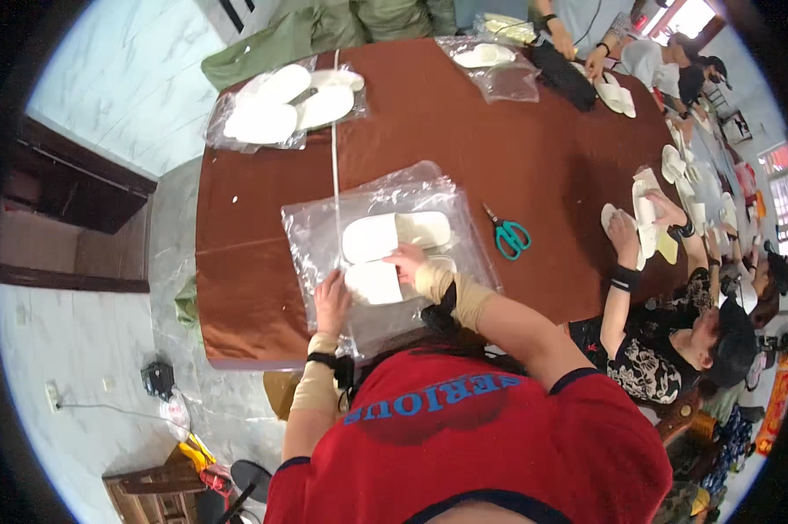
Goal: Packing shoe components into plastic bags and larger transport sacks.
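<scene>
A pair of white slippers lies side by side in front of me, a far slipper (370, 238) and a near slipper (376, 285). They rest on a stack of clear plastic bags (311, 234). My right hand (409, 263) reaches across with fingers bent, gripping the near slipper at its upper edge where the two meet. My left hand (331, 304) lies on the bags just left of the near slipper, fingers stretched out. Both wrists are wrapped in beige bandage and black bands. Teal-handled scissors (510, 238) lie right of the bags, blades partly apart.
The brown-covered table (263, 192) holds more bagged white slippers (266, 122) at the far left and a bagged pair (484, 57) at the back. A co-worker's hands (625, 238) handle slippers at the right. Another person's hands (597, 61) work beside a black object (562, 77).
</scene>
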Action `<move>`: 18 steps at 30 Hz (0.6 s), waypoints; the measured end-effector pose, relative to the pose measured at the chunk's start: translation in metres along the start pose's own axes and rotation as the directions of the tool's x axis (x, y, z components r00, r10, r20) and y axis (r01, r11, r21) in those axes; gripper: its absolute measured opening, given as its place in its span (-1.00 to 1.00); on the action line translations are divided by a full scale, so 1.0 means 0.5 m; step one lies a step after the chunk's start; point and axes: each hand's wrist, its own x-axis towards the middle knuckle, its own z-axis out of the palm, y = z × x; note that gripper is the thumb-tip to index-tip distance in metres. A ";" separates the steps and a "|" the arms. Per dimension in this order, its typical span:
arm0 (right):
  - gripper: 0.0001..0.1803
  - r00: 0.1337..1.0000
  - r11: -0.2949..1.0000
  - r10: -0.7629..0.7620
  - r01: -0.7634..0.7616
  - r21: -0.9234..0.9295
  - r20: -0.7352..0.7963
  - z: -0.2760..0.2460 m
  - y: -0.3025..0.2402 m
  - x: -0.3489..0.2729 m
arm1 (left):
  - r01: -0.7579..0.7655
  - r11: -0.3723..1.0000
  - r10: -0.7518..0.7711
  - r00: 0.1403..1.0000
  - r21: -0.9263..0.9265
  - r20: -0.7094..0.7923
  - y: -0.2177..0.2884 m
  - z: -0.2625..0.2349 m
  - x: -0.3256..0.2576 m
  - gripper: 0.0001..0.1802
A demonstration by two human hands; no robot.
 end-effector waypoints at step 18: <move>-0.45 0.639 -0.127 -0.727 -0.483 -0.866 -0.250 -0.367 -0.452 -0.264 | 0.218 0.948 -0.195 0.974 -0.233 0.117 0.005 -0.199 0.094 -0.74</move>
